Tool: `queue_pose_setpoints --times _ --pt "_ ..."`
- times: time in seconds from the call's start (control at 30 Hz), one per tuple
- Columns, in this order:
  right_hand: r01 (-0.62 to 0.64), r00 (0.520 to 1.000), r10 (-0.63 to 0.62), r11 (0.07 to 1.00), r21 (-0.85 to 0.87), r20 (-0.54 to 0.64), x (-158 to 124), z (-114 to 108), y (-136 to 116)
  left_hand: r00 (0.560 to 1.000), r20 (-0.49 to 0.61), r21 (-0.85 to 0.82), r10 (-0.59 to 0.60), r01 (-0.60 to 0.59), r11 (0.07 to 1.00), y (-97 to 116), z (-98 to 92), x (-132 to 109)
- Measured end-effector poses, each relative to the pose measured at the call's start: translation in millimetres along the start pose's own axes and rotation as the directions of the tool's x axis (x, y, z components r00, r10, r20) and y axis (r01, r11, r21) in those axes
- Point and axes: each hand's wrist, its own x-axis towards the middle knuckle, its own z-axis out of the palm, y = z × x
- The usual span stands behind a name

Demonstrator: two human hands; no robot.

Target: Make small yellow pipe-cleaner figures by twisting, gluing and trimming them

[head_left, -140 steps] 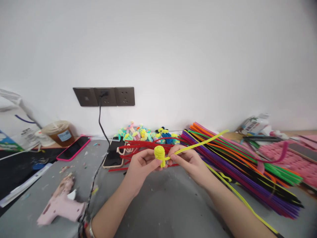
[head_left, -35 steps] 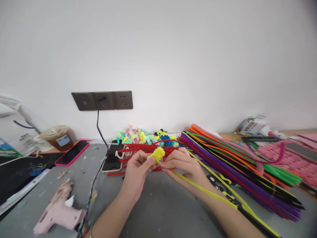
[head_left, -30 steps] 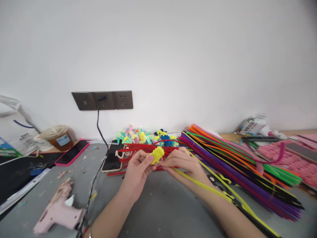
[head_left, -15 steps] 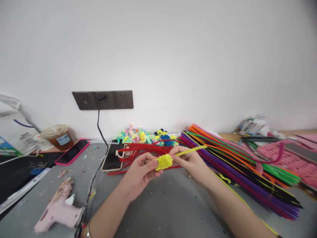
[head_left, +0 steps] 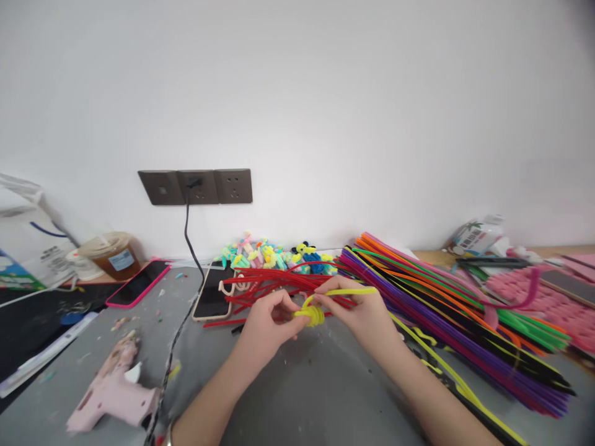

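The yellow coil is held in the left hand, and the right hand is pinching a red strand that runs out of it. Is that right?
Not quite: the strand pinched in the right hand is yellow, not red, as the head view shows. The left hand does hold the yellow coil.

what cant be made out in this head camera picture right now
Head view, hidden: part of the yellow coil, behind the left hand.
Head view, hidden: part of the black-handled tool, behind the right forearm.
Head view, cut off: the rest of the white bag, by the left edge.
Head view, too small: print on the cup label.
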Motion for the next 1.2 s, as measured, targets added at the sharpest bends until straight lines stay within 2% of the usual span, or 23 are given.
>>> queue_pose_setpoints --times 0.07,0.17,0.3,0.4,0.5,0.6,0.73,0.83,0.93,1.07,1.2 --pt "0.153 0.986 -0.164 0.969 -0.192 -0.040 -1.0 -0.9 -2.5 0.999 -0.028 0.017 0.026 -0.026 1.000 -0.4 -0.4 0.4" --pt "0.339 0.926 -0.378 0.849 -0.405 -0.018 0.5 -3.4 -6.9 0.998 -0.037 0.048 0.058 -0.057 0.997 -2.5 -1.3 0.7" --pt "0.436 0.869 -0.494 0.758 -0.484 0.010 2.6 -4.9 -11.0 0.995 -0.042 0.096 0.085 -0.081 0.992 -6.2 -1.9 0.9" --pt "0.478 0.851 -0.524 0.735 -0.481 0.045 0.1 -4.2 -13.5 0.987 -0.112 0.096 0.117 -0.106 0.990 -6.7 -2.1 1.4" --pt "0.495 0.856 -0.509 0.752 -0.435 0.093 -4.3 -2.4 -17.2 0.964 -0.201 0.056 0.176 -0.168 0.984 -4.6 -2.8 2.5" --pt "0.512 0.854 -0.502 0.769 -0.383 0.136 -7.2 0.1 -20.9 0.946 -0.248 -0.057 0.210 -0.230 0.971 -0.3 -3.5 2.9" --pt "0.493 0.863 -0.495 0.780 -0.386 0.101 -7.2 2.4 -20.5 0.962 -0.261 -0.302 0.086 -0.165 0.939 7.3 -1.6 0.0" --pt "0.433 0.889 -0.457 0.815 -0.384 0.032 -5.8 3.1 -17.4 0.970 -0.243 -0.448 -0.006 -0.107 0.888 12.5 1.7 -2.8" --pt "0.385 0.916 -0.401 0.863 -0.328 0.022 -3.9 3.8 -16.2 0.976 -0.210 -0.560 -0.055 -0.074 0.825 16.0 4.0 -3.6" --pt "0.254 0.967 -0.253 0.964 -0.078 0.018 -0.4 3.6 -17.6 0.984 -0.139 -0.661 -0.111 -0.009 0.750 18.0 2.9 -3.1" --pt "0.052 0.990 -0.068 0.990 0.131 0.121 2.3 1.9 -19.4 0.986 -0.068 -0.716 -0.155 0.060 0.695 17.6 -0.6 -3.1"
